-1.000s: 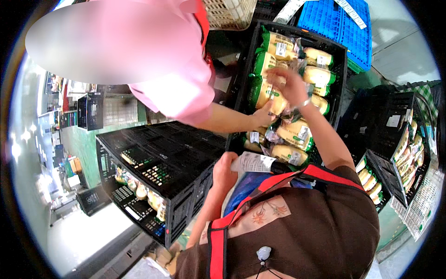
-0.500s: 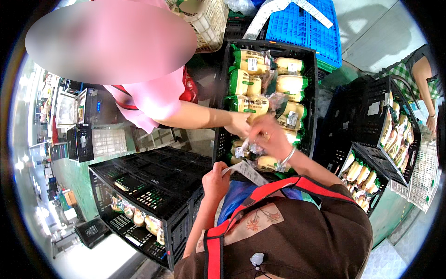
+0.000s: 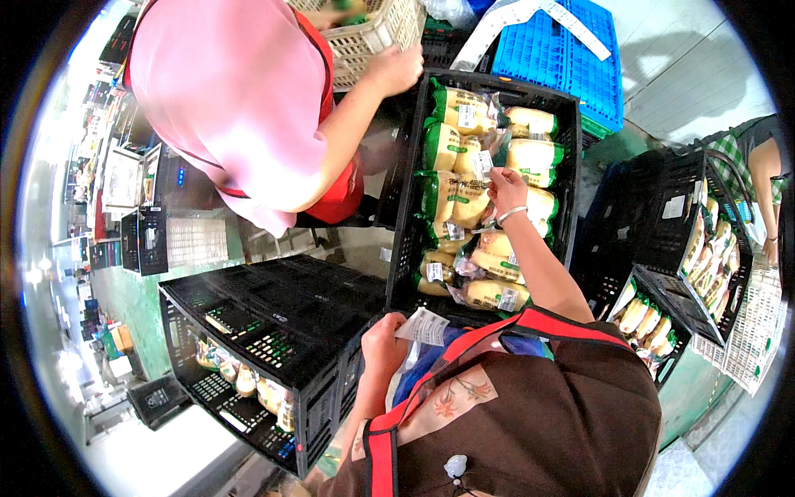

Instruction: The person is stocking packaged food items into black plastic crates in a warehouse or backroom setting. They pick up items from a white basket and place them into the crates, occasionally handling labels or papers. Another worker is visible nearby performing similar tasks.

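Note:
A black crate (image 3: 570, 224) stands in front of me, filled with bagged bread rolls (image 3: 530, 154) in clear and green wrappers. Several bags carry white labels. My right hand (image 3: 507, 190) reaches over the crate's middle, its fingers pinching a small white label (image 3: 482, 164) at a bag on the left side. Whether that label is stuck down, I cannot tell. Down by the crate's near edge, my left hand (image 3: 383, 344) is closed on a strip of white labels (image 3: 426, 326), whose printed end sticks out to the right.
A person in pink (image 3: 232, 91) at the left grips a cream basket (image 3: 373, 41). Stacked black crates (image 3: 273, 319) stand at lower left; more bread-filled crates (image 3: 654, 248) are at right, near another person's arm (image 3: 763, 178). A blue crate stack (image 3: 555, 62) holds a label strip (image 3: 575, 26).
My right hand has moved up from the near bags to the middle ones. The co-worker's hand has left the crate for the cream basket. My left hand still holds the strip.

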Action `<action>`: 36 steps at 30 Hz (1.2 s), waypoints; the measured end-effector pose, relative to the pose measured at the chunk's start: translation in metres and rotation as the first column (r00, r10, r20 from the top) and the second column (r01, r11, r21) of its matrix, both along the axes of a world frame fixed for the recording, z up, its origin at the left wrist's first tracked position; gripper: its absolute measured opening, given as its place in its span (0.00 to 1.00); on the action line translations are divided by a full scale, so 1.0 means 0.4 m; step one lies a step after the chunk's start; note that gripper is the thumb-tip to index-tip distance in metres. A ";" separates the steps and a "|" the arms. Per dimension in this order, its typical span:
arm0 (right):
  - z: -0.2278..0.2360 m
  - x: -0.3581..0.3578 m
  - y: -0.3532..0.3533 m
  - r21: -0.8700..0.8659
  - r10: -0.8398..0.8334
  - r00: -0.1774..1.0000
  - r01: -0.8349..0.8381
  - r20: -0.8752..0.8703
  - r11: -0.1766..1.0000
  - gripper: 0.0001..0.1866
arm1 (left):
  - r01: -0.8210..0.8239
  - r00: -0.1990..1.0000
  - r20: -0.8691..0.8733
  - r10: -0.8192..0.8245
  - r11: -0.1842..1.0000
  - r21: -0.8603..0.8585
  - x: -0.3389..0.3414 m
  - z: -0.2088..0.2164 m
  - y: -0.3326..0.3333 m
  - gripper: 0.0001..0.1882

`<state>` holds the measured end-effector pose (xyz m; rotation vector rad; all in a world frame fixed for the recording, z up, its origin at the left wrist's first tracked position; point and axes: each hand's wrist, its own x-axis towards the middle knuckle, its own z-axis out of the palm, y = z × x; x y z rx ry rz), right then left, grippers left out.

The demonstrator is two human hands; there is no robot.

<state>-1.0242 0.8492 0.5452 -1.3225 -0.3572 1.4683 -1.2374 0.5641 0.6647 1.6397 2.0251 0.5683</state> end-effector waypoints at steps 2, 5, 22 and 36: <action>-0.023 -0.008 0.054 0.012 0.054 0.986 -0.057 0.155 0.998 0.05 | 0.006 1.000 -0.013 -0.005 1.000 0.030 -0.002 -0.017 -0.006 0.09; -0.054 -0.046 0.148 -0.038 0.087 0.908 -0.078 0.409 0.996 0.09 | 0.017 1.000 0.001 -0.017 0.999 0.044 0.000 -0.019 -0.003 0.08; -0.061 -0.072 0.251 -0.437 0.255 -0.354 -0.727 0.900 0.531 0.18 | -0.055 0.994 0.094 0.048 0.995 0.082 -0.012 -0.030 -0.028 0.11; 0.228 -0.124 -0.284 0.317 0.995 0.034 -0.948 0.099 0.001 0.12 | -0.059 0.990 0.139 0.039 0.989 0.139 0.013 -0.001 0.061 0.13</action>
